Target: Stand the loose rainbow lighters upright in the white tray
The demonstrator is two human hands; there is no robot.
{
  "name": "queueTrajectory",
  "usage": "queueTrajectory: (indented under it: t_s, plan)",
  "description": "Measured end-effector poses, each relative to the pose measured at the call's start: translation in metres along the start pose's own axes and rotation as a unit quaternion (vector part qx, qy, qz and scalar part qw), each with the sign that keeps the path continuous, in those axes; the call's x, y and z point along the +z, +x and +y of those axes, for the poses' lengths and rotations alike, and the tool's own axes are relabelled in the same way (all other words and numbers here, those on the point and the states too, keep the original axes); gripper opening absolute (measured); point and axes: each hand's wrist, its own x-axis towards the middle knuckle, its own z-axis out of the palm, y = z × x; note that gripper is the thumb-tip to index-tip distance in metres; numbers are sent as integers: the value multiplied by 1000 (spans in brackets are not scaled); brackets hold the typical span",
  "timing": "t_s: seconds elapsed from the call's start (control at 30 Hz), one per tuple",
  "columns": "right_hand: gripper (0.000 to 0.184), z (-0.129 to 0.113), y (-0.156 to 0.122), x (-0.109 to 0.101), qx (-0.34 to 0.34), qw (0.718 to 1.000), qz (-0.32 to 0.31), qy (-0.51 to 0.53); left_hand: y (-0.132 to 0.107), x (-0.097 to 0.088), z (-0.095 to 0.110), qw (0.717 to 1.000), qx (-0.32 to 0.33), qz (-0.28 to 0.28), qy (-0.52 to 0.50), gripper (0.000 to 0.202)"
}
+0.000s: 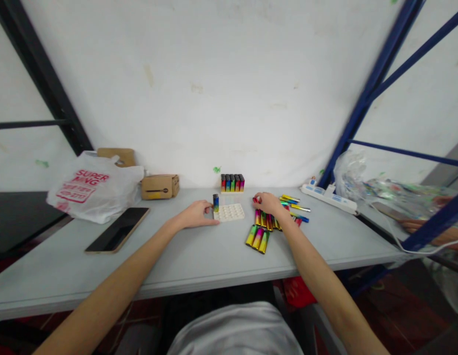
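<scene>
A white tray (232, 212) with rows of round holes lies mid-table. One shiny blue-and-yellow cylinder (216, 203), lighter-like in shape, stands upright in its far left corner. My left hand (197, 214) is at the tray's left side, thumb and fingers apart, fingertips close to that cylinder; whether they touch it I cannot tell. My right hand (269, 203) is closed at the fingertips on a red shiny cylinder (255, 200), above a pile of similar colourful cylinders (264, 220), partly hidden by the hand. Three yellow-green and pink cylinders (257, 238) lie side by side nearer me.
Against the wall stands another tray of upright cylinders (232, 183). To the left are a phone (118, 230), a plastic bag (95, 187) and a cardboard box (160, 187). A power strip (328, 197) lies right. Another person's hand (429, 230) shows beyond the blue frame (384, 88).
</scene>
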Motion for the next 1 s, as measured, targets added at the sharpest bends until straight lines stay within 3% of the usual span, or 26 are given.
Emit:
queueTrajectory:
  t_s: [0.17, 0.3, 0.4, 0.5, 0.63, 0.87, 1.0]
  plan:
    - [40, -8, 6, 9, -40, 999, 19, 30, 0, 2, -1, 1000, -1, 12, -13, 58]
    - [23, -14, 8, 8, -92, 994, 47, 42, 0, 3, -1, 1000, -4, 12, -15, 59]
    - [17, -20, 5, 3, -88, 988, 86, 89, 0, 2, 0, 1000, -4, 3, -6, 62]
    - [23, -28, -1, 0, -72, 977, 92, 178, 0, 1, 1, 1000, -2, 4, -5, 62]
    - [37, -40, -8, 0, -120, 953, 112, 255, -1, 1, 2, 1000, -2, 9, -15, 63]
    - [32, -56, -12, 1, -79, 951, 144, 262, -1, 2, 1, 1000, -2, 12, -17, 61]
    - [43, -63, -14, 1, -87, 955, 156, 237, 0, 3, 0, 1000, -5, 16, -23, 60]
